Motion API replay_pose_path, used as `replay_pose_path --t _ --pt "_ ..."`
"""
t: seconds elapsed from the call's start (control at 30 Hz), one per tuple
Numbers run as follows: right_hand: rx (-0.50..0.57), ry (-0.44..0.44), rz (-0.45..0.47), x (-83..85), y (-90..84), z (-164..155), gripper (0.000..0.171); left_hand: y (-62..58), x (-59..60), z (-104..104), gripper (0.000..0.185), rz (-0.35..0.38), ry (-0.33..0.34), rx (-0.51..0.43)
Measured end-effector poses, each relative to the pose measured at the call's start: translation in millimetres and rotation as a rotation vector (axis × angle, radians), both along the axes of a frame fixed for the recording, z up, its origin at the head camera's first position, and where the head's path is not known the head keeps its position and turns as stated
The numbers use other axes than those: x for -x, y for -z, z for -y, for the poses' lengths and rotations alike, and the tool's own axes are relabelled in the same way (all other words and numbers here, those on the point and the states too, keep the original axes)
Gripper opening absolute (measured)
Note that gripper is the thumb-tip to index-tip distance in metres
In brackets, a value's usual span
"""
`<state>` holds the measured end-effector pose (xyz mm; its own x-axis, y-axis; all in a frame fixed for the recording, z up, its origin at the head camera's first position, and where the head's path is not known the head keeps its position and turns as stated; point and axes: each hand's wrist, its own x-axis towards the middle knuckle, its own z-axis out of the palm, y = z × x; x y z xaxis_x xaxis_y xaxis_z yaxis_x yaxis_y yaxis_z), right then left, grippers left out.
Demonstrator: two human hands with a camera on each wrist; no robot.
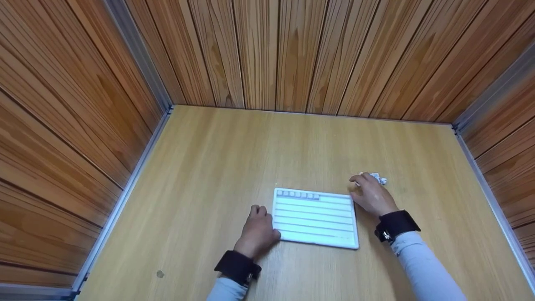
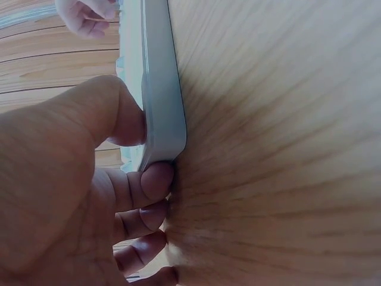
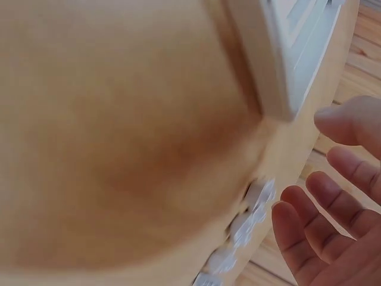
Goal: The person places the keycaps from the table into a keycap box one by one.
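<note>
A white rectangular tray (image 1: 315, 225) with several horizontal ridges lies on the wooden table, small pale square tiles (image 1: 297, 195) lined up along the left part of its top row. My left hand (image 1: 258, 232) holds the tray's left side near the lower corner; in the left wrist view its thumb (image 2: 128, 116) lies on the rim and the index finger presses the corner of the tray (image 2: 165, 89). Off the tray's upper right corner hovers my right hand (image 1: 373, 195), fingers loosely bent and holding nothing. Small whitish pieces (image 3: 241, 229) lie beside it, partly hidden by it in the head view.
Wood-panelled walls (image 1: 280, 54) enclose the table (image 1: 217, 159) at the back and both sides, with grey metal strips (image 1: 138, 167) along the edges. A small dark spot (image 1: 160, 274) marks the tabletop at lower left.
</note>
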<state>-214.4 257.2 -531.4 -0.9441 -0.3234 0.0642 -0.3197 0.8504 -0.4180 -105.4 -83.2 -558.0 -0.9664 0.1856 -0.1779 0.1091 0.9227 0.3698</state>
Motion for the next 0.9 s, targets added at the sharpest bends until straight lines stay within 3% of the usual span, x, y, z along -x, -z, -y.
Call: replay_pose_path --t 0.4,0.67,0.9 --pt "0.004 0.074 -0.084 11.0 1.9 -38.1 0.033 3.7 3.0 0.1 0.039 0.018 -0.009 -0.004" --pt "-0.041 0.186 0.036 21.8 3.7 -53.5 0.038 3.5 1.6 1.0 0.041 0.016 -0.015 -0.017" --pt "-0.041 0.195 0.042 28.7 2.0 -62.1 0.037 2.3 1.4 0.1 0.040 0.015 -0.018 -0.024"
